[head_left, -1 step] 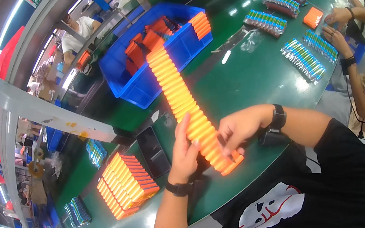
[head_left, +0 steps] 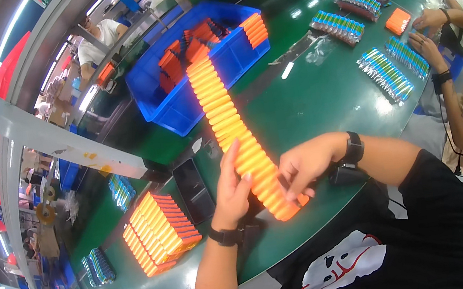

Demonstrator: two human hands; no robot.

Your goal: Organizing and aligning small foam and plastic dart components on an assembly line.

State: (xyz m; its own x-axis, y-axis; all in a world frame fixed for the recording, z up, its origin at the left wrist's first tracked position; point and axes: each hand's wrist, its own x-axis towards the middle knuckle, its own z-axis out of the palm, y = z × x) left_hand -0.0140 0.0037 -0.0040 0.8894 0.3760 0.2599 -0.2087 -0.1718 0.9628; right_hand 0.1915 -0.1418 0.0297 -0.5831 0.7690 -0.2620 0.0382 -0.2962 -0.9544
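Note:
A long ribbed orange strip [head_left: 226, 118], made of rounded segments side by side, slants from the blue bin toward me. My left hand [head_left: 230, 196] is closed along its left side, the thumb lying over the segments. At the near right edge my right hand [head_left: 310, 162] pinches the strip with bent fingers. A small orange tab [head_left: 303, 199] juts out beneath these fingertips; its shape is partly hidden. The strip's far end overlaps the near wall of the blue bin [head_left: 175, 116], and I cannot tell whether they touch.
Stacked orange ribbed packs [head_left: 160, 231] stand left of my left hand, beside a black phone [head_left: 193, 190]. Another orange strip [head_left: 254, 31] hangs over the bin's right rim. Blue-green cell bundles [head_left: 384, 76] lie at the right, near a co-worker's hands [head_left: 427, 44]. A metal post [head_left: 62, 147] crosses the left.
The orange tab at the strip's near end has tucked in closer under my right fingertips. My left hand and the strip have shifted only slightly.

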